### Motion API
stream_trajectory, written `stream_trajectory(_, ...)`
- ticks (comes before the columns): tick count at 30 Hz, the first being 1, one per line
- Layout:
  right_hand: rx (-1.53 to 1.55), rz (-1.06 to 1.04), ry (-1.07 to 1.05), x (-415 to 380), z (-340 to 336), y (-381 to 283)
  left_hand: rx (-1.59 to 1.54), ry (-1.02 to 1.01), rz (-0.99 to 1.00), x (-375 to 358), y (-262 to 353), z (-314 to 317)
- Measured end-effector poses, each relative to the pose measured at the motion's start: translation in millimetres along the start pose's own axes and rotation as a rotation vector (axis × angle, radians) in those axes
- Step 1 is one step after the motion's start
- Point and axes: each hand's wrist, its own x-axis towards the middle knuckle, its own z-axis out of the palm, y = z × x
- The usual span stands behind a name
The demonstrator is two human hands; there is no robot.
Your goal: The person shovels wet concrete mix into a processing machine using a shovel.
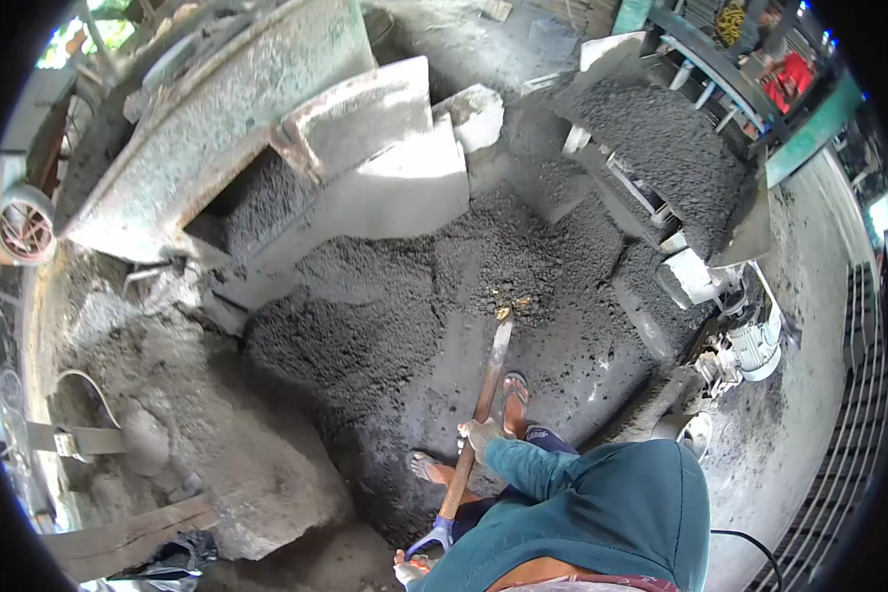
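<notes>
A long-handled shovel (pixel 486 388) slants across the lower middle of the view. My right hand (pixel 479 436), in what looks like a pale glove, is wrapped round its wooden shaft about halfway down. At the near end, my left hand (pixel 411 568) is closed on the blue D-shaped grip (pixel 432 538), partly cut off by the lower edge. The shovel's far end reaches into a heap of dark, damp granular material (pixel 508 261). Yellowish patches show there, and the blade is mostly hidden under the material. My sandalled feet (pixel 515 395) stand either side of the shaft.
A worn metal hopper or chute (pixel 237 128) rises at the upper left. More dark material (pixel 661 128) is piled at the upper right, beside a motor (pixel 757 350). A large rough block (pixel 257 474) stands at the lower left. Metal bars (pixel 853 395) run along the right.
</notes>
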Motion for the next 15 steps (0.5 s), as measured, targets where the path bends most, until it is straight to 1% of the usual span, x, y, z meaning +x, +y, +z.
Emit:
stream_trajectory(2, 0.026, -0.045, 0.001, -17, 14, -23, -0.058, -0.054, -0.003, -47, 39, 42)
stream_trajectory(3, 0.072, -0.097, -0.054, -18, 21, -37, -0.086, -0.081, -0.006, -94, 66, 78)
stream_trajectory(4, 0.119, -0.147, -0.104, -16, 28, -54, -0.013, -0.177, 0.084, -83, 72, 84)
stream_trajectory(5, 0.166, -0.198, -0.151, -17, 33, -75, -0.025, -0.281, 0.119, -96, 84, 107)
stream_trajectory(6, 0.227, -0.242, -0.260, -25, 37, -106, -0.010, -0.222, 0.140, -111, 99, 135)
stream_trajectory(7, 0.283, -0.284, -0.370, -38, 41, -142, -0.005, -0.222, 0.175, -116, 112, 160)
stream_trajectory(8, 0.356, -0.347, -0.451, -56, 46, -179, 0.010, -0.214, 0.209, -154, 129, 196)
stream_trajectory(9, 0.426, -0.411, -0.534, -80, 51, -220, -0.023, -0.255, 0.294, -180, 142, 230)
stream_trajectory(10, 0.417, -0.471, -0.561, -120, 53, -267, 0.018, -0.337, 0.466, -197, 155, 259)
stream_trajectory(11, 0.445, -0.522, -0.729, -117, 52, -303, -0.007, -0.392, 0.690, -251, 166, 296)
stream_trajectory(12, 0.500, -0.559, -0.837, -124, 54, -344, -0.115, -0.504, 1.017, -289, 176, 331)
stream_trajectory(13, 0.517, -0.610, -0.925, -132, 55, -384, -0.066, -0.628, 1.068, -328, 188, 353)
stream_trajectory(14, 0.588, -0.618, -0.902, -143, 52, -418, -0.190, -0.766, 1.041, -333, 202, 380)
stream_trajectory(15, 0.658, -0.629, -0.883, -153, 51, -452, -0.184, -0.815, 1.244, -361, 207, 404)
